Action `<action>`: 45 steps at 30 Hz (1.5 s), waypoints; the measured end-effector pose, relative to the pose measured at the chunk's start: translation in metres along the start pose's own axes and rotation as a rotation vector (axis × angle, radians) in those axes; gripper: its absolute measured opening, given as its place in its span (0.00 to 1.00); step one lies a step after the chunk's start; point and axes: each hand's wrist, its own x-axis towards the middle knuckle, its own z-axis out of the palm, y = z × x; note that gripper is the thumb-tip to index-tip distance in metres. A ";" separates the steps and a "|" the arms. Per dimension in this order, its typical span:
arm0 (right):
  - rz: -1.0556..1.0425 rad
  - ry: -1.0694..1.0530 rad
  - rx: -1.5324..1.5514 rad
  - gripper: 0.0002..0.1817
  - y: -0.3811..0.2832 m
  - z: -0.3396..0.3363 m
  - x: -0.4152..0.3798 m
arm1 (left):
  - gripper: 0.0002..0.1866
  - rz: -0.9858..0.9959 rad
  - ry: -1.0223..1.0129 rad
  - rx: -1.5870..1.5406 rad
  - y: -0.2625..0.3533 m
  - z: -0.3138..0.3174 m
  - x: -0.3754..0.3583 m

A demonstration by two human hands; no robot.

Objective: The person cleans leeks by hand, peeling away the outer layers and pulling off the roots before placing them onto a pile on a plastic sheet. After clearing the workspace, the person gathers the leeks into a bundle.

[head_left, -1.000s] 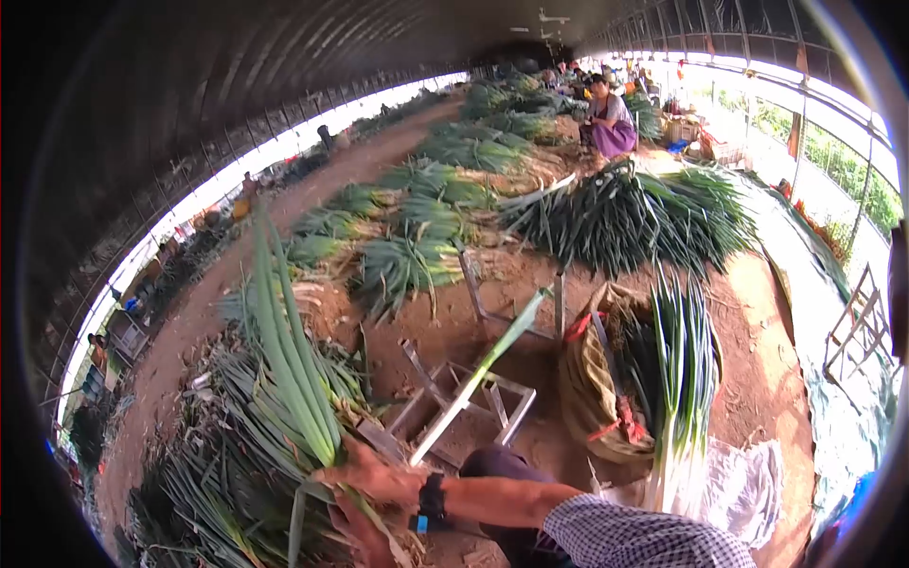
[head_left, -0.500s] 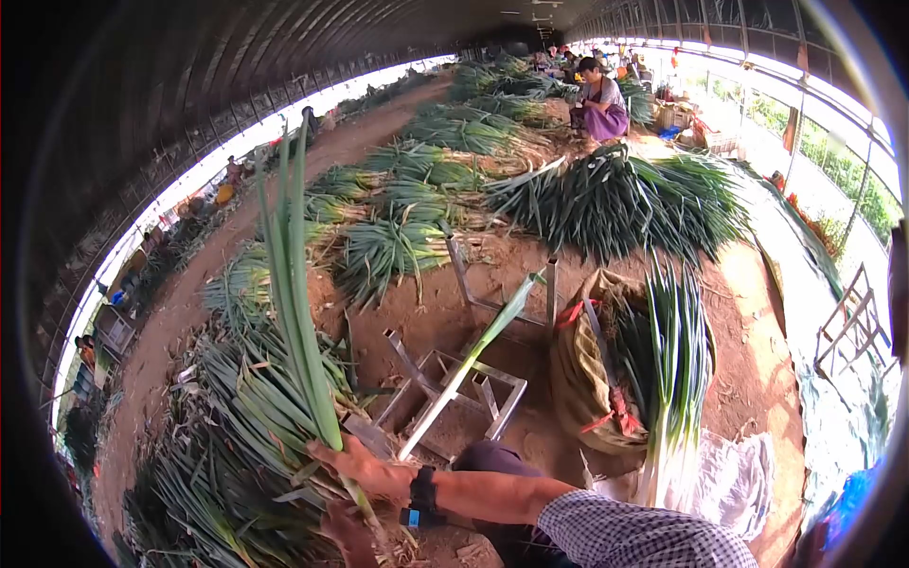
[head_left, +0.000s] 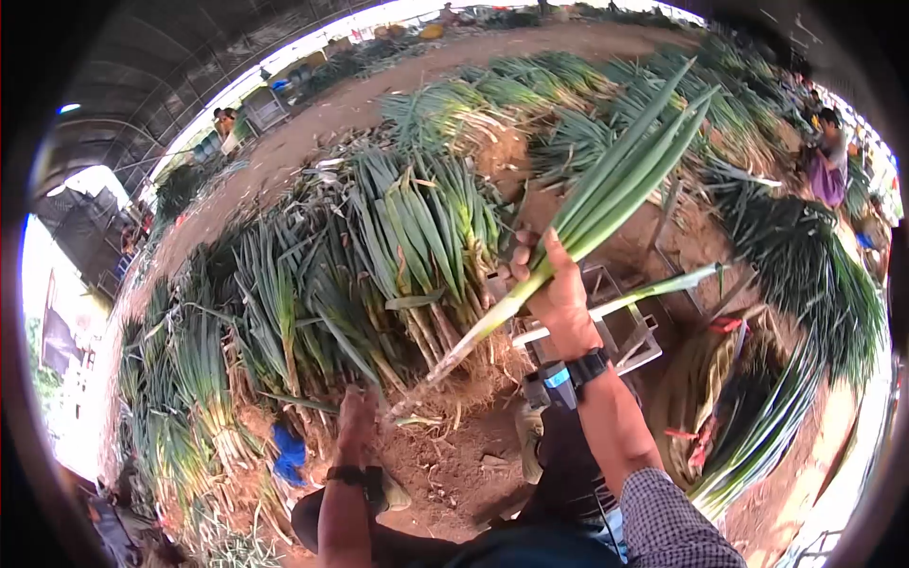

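Observation:
My right hand (head_left: 559, 293) is closed around the lower stem of a large green onion (head_left: 606, 194), whose leaves point up and to the right. Its pale, dirt-marked root end slants down to the left. Beside that root end is my left hand (head_left: 357, 415), fingers bunched together; I cannot tell what is between them. Close behind both hands stand piled unpeeled green onions (head_left: 407, 227), with brown roots toward me. A cleaned green onion (head_left: 653, 293) with a white stem lies across a metal frame (head_left: 639, 355) right of my right wrist.
At the right a tan sack (head_left: 696, 379) stands beside a bundle of green onions (head_left: 786, 426). A larger heap (head_left: 805, 265) lies farther back, near a seated person (head_left: 828, 161). A blue cloth-like item (head_left: 289, 454) is among the roots at lower left. Bare soil (head_left: 454, 473) shows between my feet.
My view has swung left and down onto the pile. The green onion in my right hand now tilts right, with its root end showing, and my left hand is at that end.

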 end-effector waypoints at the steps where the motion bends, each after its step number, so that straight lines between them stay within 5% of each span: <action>1: 0.028 -0.008 0.032 0.20 0.001 -0.002 0.003 | 0.13 0.185 0.188 0.071 0.017 -0.009 -0.003; 3: 0.015 0.010 -0.045 0.20 0.008 0.002 0.003 | 0.12 0.366 0.281 -0.040 0.095 -0.046 -0.027; 5: 0.039 -0.004 -0.084 0.19 0.020 0.010 0.000 | 0.13 0.449 0.133 -0.236 0.194 -0.082 -0.053; 8: 0.047 -0.024 -0.127 0.18 0.035 0.023 -0.005 | 0.15 0.646 -0.035 -0.444 0.250 -0.078 -0.064; 10: 0.067 0.081 -0.072 0.18 0.043 0.036 -0.012 | 0.15 0.654 -0.072 -0.475 0.254 -0.057 -0.052; 14: 0.073 -0.129 -0.123 0.19 0.041 0.033 -0.010 | 0.15 0.611 -0.203 -0.445 0.275 -0.056 -0.054; 16: 0.072 -0.065 -0.181 0.21 0.051 0.015 -0.009 | 0.14 0.631 -0.208 -0.455 0.273 -0.045 -0.052; 20: 0.092 -0.136 -0.181 0.20 0.052 0.019 -0.016 | 0.06 0.792 0.048 -0.197 0.270 -0.032 -0.045; 23: 0.104 -0.146 -0.121 0.17 0.052 0.027 -0.019 | 0.07 0.698 -0.105 -0.204 0.267 -0.034 -0.041; 27: 0.082 -0.154 -0.160 0.19 0.051 0.020 -0.012 | 0.12 0.850 -0.035 -0.398 0.271 -0.033 -0.050; 30: 0.084 -0.148 -0.189 0.23 0.055 0.016 -0.009 | 0.13 0.484 -0.424 -0.626 0.268 -0.028 -0.045; 35: 0.112 -0.136 -0.125 0.24 0.049 0.010 -0.006 | 0.16 0.541 -0.427 -0.606 0.247 -0.011 -0.030; 39: 0.115 -0.105 -0.139 0.23 0.052 0.005 -0.004 | 0.20 0.384 -0.344 -0.951 0.265 -0.018 -0.054; 42: 0.112 -0.082 -0.122 0.22 0.056 0.006 -0.005 | 0.18 0.483 -0.229 -0.545 0.272 -0.023 -0.059; 45: 0.096 -0.125 -0.087 0.22 0.063 0.007 -0.002 | 0.12 0.505 -0.312 -0.800 0.265 -0.008 -0.047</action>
